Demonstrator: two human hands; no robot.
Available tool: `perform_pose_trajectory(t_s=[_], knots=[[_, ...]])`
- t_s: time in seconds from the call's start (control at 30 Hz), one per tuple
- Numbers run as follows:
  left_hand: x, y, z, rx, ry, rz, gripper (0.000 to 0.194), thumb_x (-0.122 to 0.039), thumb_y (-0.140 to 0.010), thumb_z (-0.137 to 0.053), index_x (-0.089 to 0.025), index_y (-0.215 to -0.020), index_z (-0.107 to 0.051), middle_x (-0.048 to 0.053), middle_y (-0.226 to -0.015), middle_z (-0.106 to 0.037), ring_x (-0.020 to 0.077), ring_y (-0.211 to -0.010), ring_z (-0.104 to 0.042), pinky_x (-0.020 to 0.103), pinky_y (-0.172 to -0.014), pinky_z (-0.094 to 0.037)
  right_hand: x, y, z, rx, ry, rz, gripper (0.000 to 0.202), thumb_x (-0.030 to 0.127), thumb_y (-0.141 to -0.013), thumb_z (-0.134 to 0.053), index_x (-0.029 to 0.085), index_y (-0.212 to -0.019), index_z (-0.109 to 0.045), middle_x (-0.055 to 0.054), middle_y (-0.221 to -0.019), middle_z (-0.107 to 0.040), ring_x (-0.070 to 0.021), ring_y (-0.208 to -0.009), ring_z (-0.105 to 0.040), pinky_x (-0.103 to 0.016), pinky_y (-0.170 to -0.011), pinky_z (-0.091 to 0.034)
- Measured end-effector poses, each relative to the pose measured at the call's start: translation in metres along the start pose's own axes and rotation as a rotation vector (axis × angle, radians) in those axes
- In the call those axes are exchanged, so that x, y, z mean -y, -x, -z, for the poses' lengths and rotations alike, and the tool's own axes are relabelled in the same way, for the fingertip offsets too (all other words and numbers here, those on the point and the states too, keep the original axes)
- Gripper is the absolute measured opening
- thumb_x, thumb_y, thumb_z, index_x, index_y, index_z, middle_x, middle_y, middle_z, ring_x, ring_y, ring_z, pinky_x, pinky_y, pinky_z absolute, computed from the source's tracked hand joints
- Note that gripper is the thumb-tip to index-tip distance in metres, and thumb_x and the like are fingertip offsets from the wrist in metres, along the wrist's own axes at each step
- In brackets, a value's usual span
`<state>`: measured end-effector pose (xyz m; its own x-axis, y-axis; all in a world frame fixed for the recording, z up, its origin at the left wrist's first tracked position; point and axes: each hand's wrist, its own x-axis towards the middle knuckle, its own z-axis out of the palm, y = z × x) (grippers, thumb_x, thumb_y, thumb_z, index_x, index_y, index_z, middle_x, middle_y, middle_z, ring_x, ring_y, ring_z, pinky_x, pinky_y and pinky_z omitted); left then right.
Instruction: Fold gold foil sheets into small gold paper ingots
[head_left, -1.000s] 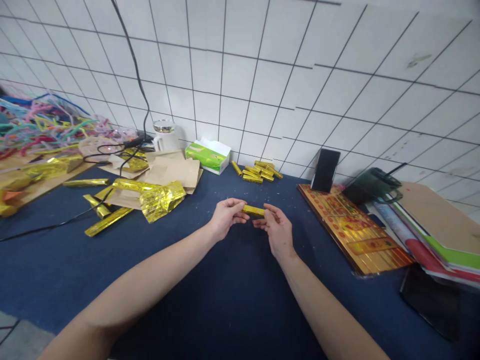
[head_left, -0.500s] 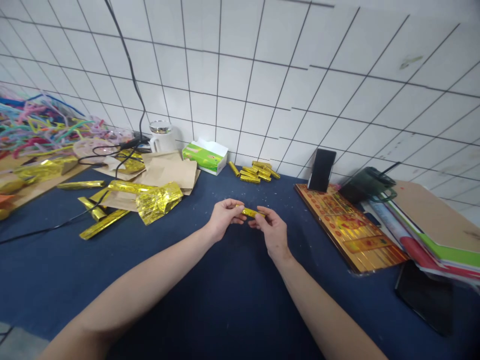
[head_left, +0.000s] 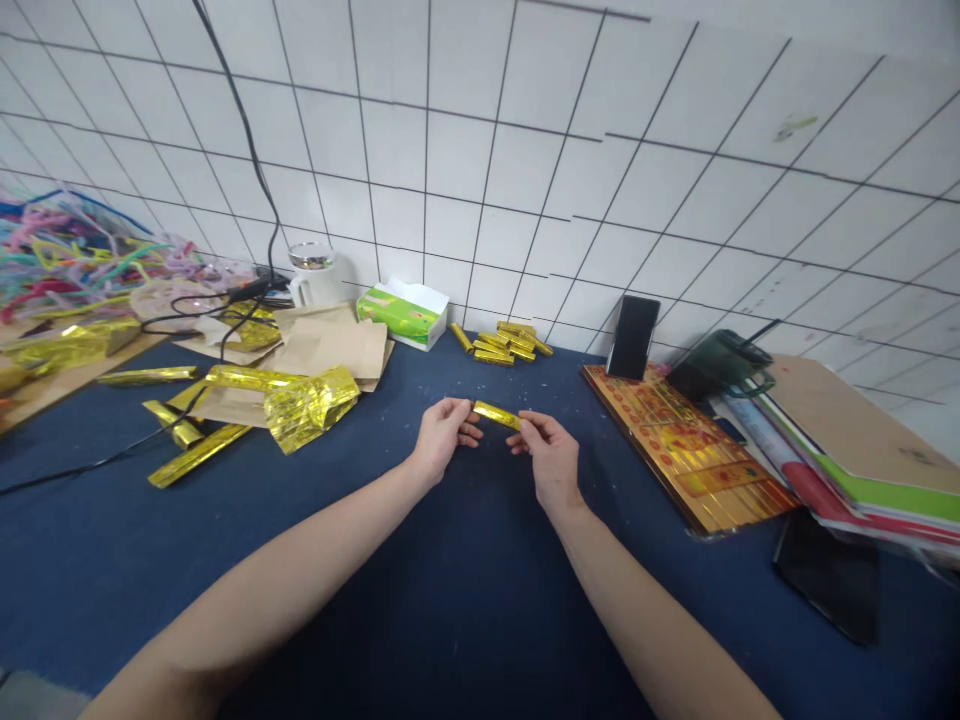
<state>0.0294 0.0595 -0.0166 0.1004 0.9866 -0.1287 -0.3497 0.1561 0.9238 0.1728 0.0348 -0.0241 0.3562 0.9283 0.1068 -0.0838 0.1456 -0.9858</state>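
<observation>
Between my two hands, over the blue tabletop (head_left: 465, 560), is a short gold foil roll (head_left: 496, 415). My left hand (head_left: 444, 436) pinches its left end between thumb and fingers. The right end sits in the pinch of my right hand (head_left: 550, 452). Most of the roll's length shows between them, tilted slightly down to the right. Beyond my hands, near the wall, lies a small pile of similar gold rolls (head_left: 514, 342). To the left, a crinkled gold foil sheet (head_left: 313, 408) rests beside longer gold foil rolls (head_left: 199, 455).
Brown paper (head_left: 330, 345), a tissue pack (head_left: 403, 313) and a white mug (head_left: 315, 280) stand back left, with a black cable (head_left: 251, 150) and colourful pipe cleaners (head_left: 75, 250). At right are a propped phone (head_left: 632, 338), a decorated orange board (head_left: 675, 440), a dark mug (head_left: 716, 362) and stacked papers (head_left: 862, 430).
My hands have moved slightly apart along the gold roll, so more of it shows. The camera view has shifted a little.
</observation>
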Motion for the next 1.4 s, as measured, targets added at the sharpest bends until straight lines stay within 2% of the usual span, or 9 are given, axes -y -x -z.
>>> perform_pose_trajectory(t_s=[0.17, 0.33, 0.47, 0.57, 0.67, 0.87, 1.07, 1.2, 1.4], knots=[[0.007, 0.001, -0.003, 0.042, -0.263, -0.082, 0.018, -0.030, -0.075, -0.051, -0.012, -0.075, -0.053, 0.001, -0.065, -0.056, 0.0067, -0.043, -0.052, 0.016, -0.036, -0.037, -0.004, -0.015, 0.016, -0.183, 0.015, 0.015, 0.027, 0.030, -0.065, -0.064, 0.015, -0.086, -0.062, 0.003, -0.065, -0.059, -0.0058, -0.045, -0.051, -0.016, -0.034, -0.033], [0.010, 0.001, -0.005, 0.075, -0.454, -0.116, 0.016, -0.027, -0.076, -0.046, -0.014, -0.070, -0.052, -0.001, -0.058, -0.054, 0.0066, -0.041, -0.049, 0.016, -0.038, -0.037, 0.000, -0.037, 0.018, -0.206, 0.007, -0.037, 0.023, 0.025, -0.058, -0.066, 0.014, -0.077, -0.060, 0.003, -0.059, -0.057, -0.0088, -0.045, -0.054, -0.018, -0.038, -0.041], [0.012, 0.000, -0.005, 0.091, -0.503, -0.134, 0.017, -0.028, -0.077, -0.045, -0.015, -0.069, -0.053, -0.003, -0.049, -0.050, 0.0078, -0.041, -0.050, 0.017, -0.040, -0.037, 0.024, -0.092, 0.002, -0.194, 0.067, -0.007, 0.016, 0.019, -0.061, -0.061, 0.013, -0.076, -0.058, 0.003, -0.060, -0.057, -0.0096, -0.047, -0.056, -0.020, -0.043, -0.046], [0.014, -0.001, -0.004, 0.083, -0.505, -0.162, 0.017, -0.027, -0.077, -0.045, -0.015, -0.068, -0.053, -0.003, -0.049, -0.050, 0.0080, -0.042, -0.051, 0.017, -0.042, -0.038, 0.041, -0.137, -0.012, -0.191, 0.138, 0.032, 0.029, 0.017, -0.066, -0.056, 0.014, -0.095, -0.055, 0.002, -0.069, -0.060, -0.0105, -0.058, -0.061, -0.022, -0.053, -0.050], [0.014, -0.002, -0.004, 0.083, -0.492, -0.166, 0.016, -0.026, -0.077, -0.044, -0.015, -0.068, -0.052, -0.003, -0.050, -0.050, 0.0080, -0.042, -0.051, 0.016, -0.040, -0.037, 0.036, -0.156, -0.016, -0.210, 0.260, 0.045, 0.038, 0.015, -0.067, -0.052, 0.011, -0.105, -0.051, 0.000, -0.072, -0.060, -0.0111, -0.061, -0.061, -0.024, -0.056, -0.050], [0.015, -0.003, -0.005, 0.096, -0.491, -0.164, 0.016, -0.028, -0.077, -0.045, -0.015, -0.070, -0.053, -0.002, -0.054, -0.053, 0.0077, -0.041, -0.051, 0.016, -0.038, -0.035, -0.007, -0.100, -0.004, -0.064, 0.580, 0.099, 0.024, 0.024, -0.068, -0.050, 0.011, -0.085, -0.063, -0.005, -0.071, -0.065, -0.0189, -0.070, -0.062, -0.036, -0.068, -0.049], [0.013, -0.001, -0.004, 0.103, -0.576, -0.198, 0.015, -0.022, -0.077, -0.044, -0.015, -0.073, -0.057, -0.003, -0.051, -0.052, 0.0074, -0.042, -0.050, 0.018, -0.046, -0.038, -0.013, -0.033, -0.009, 0.307, 0.935, 0.274, 0.030, 0.029, -0.074, -0.052, 0.020, -0.101, -0.062, -0.009, -0.122, -0.054, -0.0252, -0.119, -0.039, -0.047, -0.100, -0.021], [0.011, 0.002, -0.004, 0.091, -0.616, -0.222, 0.016, -0.021, -0.077, -0.044, -0.014, -0.073, -0.058, -0.003, -0.051, -0.053, 0.0073, -0.044, -0.049, 0.018, -0.049, -0.040, -0.013, -0.017, -0.009, 0.465, 1.330, 0.390, 0.041, 0.031, -0.087, -0.033, 0.017, -0.123, -0.046, -0.011, -0.136, -0.037, -0.0256, -0.127, -0.027, -0.053, -0.099, -0.019], [0.005, 0.014, -0.004, 0.088, -0.713, -0.280, 0.017, -0.020, -0.078, -0.043, -0.015, -0.077, -0.059, -0.001, -0.058, -0.056, 0.0089, -0.049, -0.051, 0.019, -0.051, -0.040, -0.016, -0.017, -0.007, 0.463, 1.405, 0.434, 0.042, 0.035, -0.088, -0.030, 0.019, -0.125, -0.043, -0.010, -0.137, -0.036, -0.0244, -0.127, -0.027, -0.051, -0.099, -0.022]])
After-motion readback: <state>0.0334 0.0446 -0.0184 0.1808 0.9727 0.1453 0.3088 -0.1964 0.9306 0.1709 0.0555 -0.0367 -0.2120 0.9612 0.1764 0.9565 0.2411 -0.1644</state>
